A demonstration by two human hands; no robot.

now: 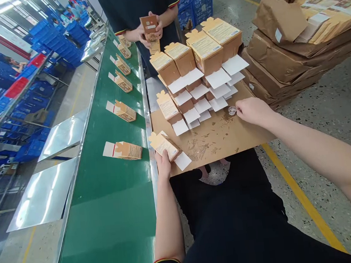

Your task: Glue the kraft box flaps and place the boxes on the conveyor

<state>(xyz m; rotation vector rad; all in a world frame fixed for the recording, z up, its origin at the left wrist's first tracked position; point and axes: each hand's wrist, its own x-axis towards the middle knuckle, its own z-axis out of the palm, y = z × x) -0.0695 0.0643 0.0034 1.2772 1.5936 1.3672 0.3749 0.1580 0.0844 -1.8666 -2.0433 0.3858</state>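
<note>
My left hand (163, 165) grips a small brown carton (168, 146) near the cardboard's left edge. The carton lies tilted, with its tabbed end up and a white flap out at the lower right. My right hand (253, 110) is closed, fingers pinched at a small clear round thing (232, 110) low over the cardboard sheet (219, 138); its kind I cannot make out. Between the hands and beyond them stand stacked brown cartons (203, 51) with white flaps hanging out toward me. Brown scuffs mark the bare cardboard.
Along my left runs a green conveyor belt (108, 203) carrying several spaced cartons (124, 111). Across from me a person (149, 7) holds a brown carton (151, 29) in both hands. Paper-wrapped bundles of flat cartons (292, 60) are piled at the right. Blue crates (203, 4) stand behind.
</note>
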